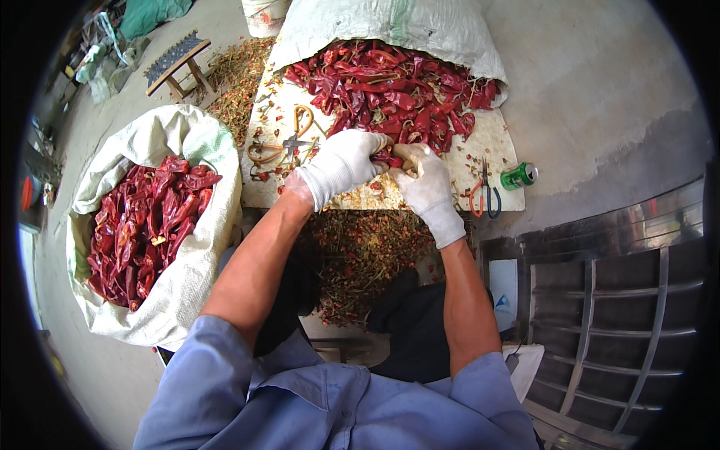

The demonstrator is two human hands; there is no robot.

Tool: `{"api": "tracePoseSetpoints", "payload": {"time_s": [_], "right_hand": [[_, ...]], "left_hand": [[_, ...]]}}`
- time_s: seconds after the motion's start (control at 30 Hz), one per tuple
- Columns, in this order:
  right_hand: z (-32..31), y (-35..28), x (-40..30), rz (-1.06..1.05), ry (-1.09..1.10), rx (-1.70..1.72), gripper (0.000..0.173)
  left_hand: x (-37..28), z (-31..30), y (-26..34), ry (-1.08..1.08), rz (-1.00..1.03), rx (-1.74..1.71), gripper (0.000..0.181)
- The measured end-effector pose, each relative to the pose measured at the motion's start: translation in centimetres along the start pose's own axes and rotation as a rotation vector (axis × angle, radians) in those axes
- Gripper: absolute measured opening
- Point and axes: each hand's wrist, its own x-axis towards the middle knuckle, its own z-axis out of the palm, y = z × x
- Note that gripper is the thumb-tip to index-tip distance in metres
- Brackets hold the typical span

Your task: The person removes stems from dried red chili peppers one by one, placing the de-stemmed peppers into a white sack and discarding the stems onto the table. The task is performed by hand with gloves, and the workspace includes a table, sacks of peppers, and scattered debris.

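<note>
My left hand [350,159], in a white knitted glove, and my right hand [419,169], in a similar glove with a stained palm side, meet over the near part of a pale board [351,194]. Between their fingertips is a dried red chili pepper [392,160], partly hidden by the gloves. Just beyond, a heap of dried red peppers [394,84] spills from a white woven sack [388,25]. Orange-handled scissors [289,144] lie spread apart left of my left hand. Snips with one red and one blue handle [484,194] rest at the board's right.
At the left stands an open woven sack [225,236] of dried peppers. Stems and scraps [365,253] cover the floor below the board. A green can [518,176] is at the board's right edge. A small stool [177,62] and a white bucket [265,17] stand farther off.
</note>
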Motion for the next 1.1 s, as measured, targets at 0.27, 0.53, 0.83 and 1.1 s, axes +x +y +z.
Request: {"api": "tracePoseSetpoints", "payload": {"time_s": [0.27, 0.53, 0.83, 1.1], "right_hand": [[-1.1, -0.5, -0.2, 0.082, 0.121, 1.047, 0.035], [-1.1, -0.7, -0.2, 0.110, 0.290, 0.988, 0.020], [-1.7, -0.9, -0.3, 0.179, 0.289, 1.074, 0.014], [-1.9, 0.6, -0.7, 0.270, 0.208, 1.539, 0.017]], "left_hand": [[0.9, -0.9, 0.4, -0.057, -0.333, -0.669, 0.025], [0.5, -1.9, 2.9, -0.034, -0.252, -0.749, 0.032], [0.7, -0.5, 1.4, 0.090, -0.125, -0.534, 0.026], [0.4, -0.1, 3.1, 0.094, -0.167, -0.608, 0.029]]}}
